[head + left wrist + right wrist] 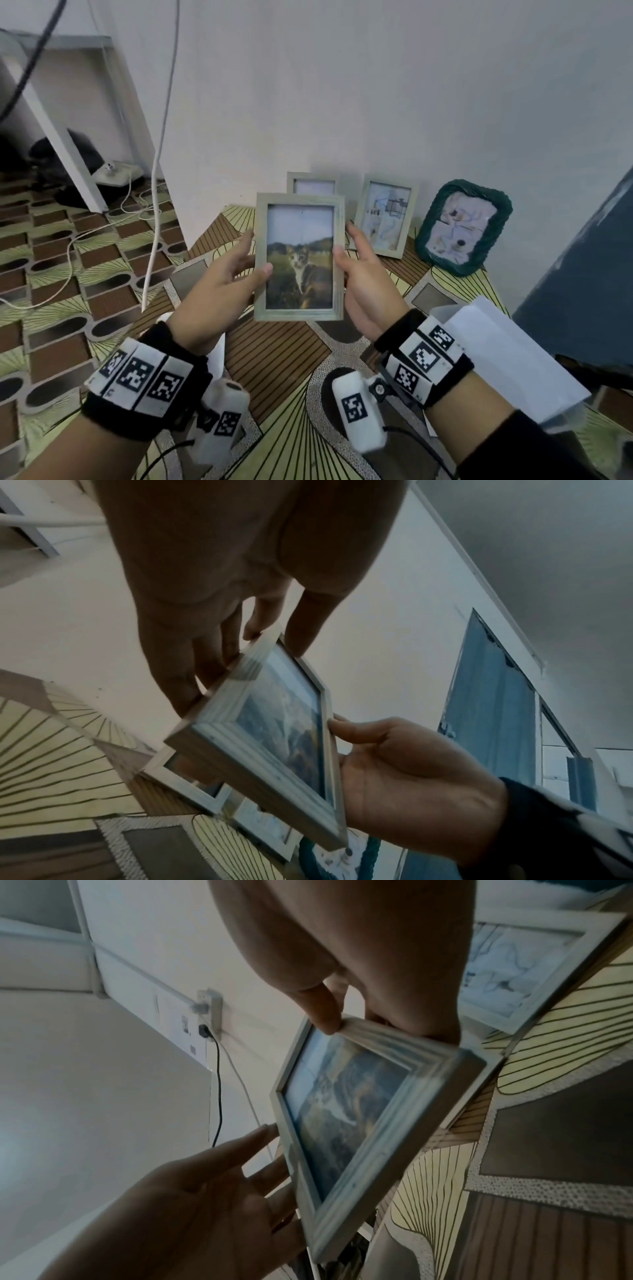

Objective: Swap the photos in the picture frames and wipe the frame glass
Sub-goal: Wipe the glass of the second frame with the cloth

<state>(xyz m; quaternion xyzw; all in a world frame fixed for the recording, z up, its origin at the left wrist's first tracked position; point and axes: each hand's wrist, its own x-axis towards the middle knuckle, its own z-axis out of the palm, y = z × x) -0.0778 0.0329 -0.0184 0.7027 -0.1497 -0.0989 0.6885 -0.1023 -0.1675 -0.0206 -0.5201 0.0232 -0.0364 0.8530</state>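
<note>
A pale wooden frame with a cat photo [299, 257] is held upright above the patterned floor, glass towards me. My left hand [239, 270] pinches its left edge, thumb on the front and fingers behind. My right hand [356, 270] pinches the right edge the same way. The left wrist view shows the frame [274, 723] between the left hand's fingers [192, 669] and the right hand [411, 777]. In the right wrist view the right thumb [322, 1010] sits on the frame's [359, 1110] rim, with the left hand [205, 1191] behind the far edge.
Three more frames lean on the wall behind: a pale one [311, 185], a pale one with a sketch [387, 216], a green braided one [462, 228]. A white sheet [507, 356] lies at the right beside a blue panel [589, 260]. Cables [150, 219] trail at the left.
</note>
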